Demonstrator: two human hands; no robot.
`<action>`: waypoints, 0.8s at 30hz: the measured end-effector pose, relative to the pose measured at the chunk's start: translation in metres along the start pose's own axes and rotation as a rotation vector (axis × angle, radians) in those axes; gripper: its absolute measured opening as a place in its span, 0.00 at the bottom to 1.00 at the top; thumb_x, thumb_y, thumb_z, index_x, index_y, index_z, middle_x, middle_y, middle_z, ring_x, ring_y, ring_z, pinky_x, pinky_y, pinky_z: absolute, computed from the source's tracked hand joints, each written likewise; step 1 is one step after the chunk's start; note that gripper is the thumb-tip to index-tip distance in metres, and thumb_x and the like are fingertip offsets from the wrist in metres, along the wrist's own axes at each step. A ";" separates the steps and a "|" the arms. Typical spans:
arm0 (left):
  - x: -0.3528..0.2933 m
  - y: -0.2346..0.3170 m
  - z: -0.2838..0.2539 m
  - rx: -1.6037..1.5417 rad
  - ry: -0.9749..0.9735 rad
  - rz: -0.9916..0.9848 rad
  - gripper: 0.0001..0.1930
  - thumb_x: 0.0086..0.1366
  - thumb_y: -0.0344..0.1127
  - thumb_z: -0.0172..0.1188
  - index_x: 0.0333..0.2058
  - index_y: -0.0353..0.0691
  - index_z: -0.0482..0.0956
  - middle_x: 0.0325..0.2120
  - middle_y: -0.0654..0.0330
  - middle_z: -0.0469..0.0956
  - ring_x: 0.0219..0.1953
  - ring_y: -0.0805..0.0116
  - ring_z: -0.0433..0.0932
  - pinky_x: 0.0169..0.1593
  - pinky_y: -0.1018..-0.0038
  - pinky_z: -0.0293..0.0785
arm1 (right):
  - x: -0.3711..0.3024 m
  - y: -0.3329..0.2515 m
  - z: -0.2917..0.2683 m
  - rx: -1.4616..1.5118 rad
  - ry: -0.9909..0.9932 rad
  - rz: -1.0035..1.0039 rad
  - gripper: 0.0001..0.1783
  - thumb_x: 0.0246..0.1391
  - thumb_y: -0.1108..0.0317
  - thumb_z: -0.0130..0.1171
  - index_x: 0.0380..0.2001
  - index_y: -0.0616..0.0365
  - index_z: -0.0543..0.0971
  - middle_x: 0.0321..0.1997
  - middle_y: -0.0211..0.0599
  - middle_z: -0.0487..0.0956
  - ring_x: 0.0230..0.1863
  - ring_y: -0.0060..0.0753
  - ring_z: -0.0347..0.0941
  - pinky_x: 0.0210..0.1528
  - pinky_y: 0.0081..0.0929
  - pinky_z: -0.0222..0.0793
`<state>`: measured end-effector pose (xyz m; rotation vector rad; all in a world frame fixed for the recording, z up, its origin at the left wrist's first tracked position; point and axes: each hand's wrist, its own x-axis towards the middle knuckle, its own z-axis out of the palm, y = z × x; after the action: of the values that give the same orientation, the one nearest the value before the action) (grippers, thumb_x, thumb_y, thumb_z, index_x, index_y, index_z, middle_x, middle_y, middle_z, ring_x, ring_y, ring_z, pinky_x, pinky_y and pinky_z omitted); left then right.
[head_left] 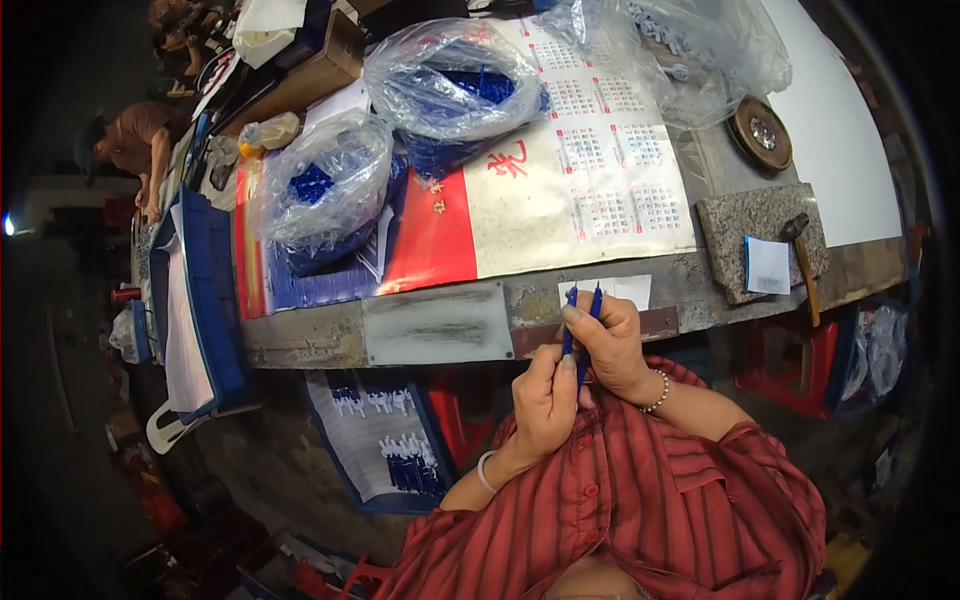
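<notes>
In front of my chest, at the table's near edge, both my hands are closed on a blue drawing compass (568, 340). Its two slim legs point up, a little apart, with small metal tips. My right hand (618, 352) pinches the legs from the right. Lower down and to the left, my left hand (545, 400) grips it, thumb against forefinger. Fingers cover the compass's lower end, so its head is hidden. A white paper slip (630, 290) lies on the table just beyond my hands.
Two clear bags of blue parts (455, 85) (330, 190) stand on a calendar sheet (530, 225). At right are a bag of white parts (700, 40), a round dish (760, 135), a stone slab (740, 220) and a hammer (803, 265). Below the table, a tray (335, 450) holds blue-and-white pieces.
</notes>
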<state>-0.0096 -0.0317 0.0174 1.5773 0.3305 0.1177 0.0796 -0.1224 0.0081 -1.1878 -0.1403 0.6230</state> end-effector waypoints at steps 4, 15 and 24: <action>0.002 -0.001 0.000 -0.093 0.058 -0.077 0.10 0.69 0.32 0.42 0.33 0.33 0.69 0.15 0.63 0.72 0.16 0.80 0.71 0.20 0.83 0.64 | 0.002 -0.005 0.006 -0.034 0.006 0.134 0.08 0.57 0.69 0.54 0.24 0.60 0.71 0.20 0.24 0.70 0.20 0.12 0.65 0.21 0.14 0.61; 0.001 -0.011 -0.003 -0.265 0.042 -0.216 0.12 0.70 0.35 0.42 0.30 0.35 0.67 0.16 0.64 0.70 0.15 0.80 0.71 0.19 0.82 0.64 | -0.002 0.002 0.012 -0.028 0.085 0.124 0.08 0.55 0.71 0.56 0.24 0.58 0.70 0.19 0.20 0.68 0.17 0.08 0.59 0.17 0.13 0.56; 0.004 -0.011 -0.001 -0.327 0.094 -0.166 0.11 0.69 0.34 0.44 0.31 0.34 0.69 0.16 0.64 0.71 0.16 0.80 0.70 0.20 0.82 0.64 | 0.017 -0.002 0.009 0.020 0.026 0.080 0.14 0.56 0.67 0.55 0.18 0.55 0.70 0.15 0.22 0.69 0.15 0.09 0.59 0.15 0.12 0.53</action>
<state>-0.0079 -0.0294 0.0061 1.2186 0.4890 0.1117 0.0906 -0.1064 0.0095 -1.1860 -0.0645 0.6771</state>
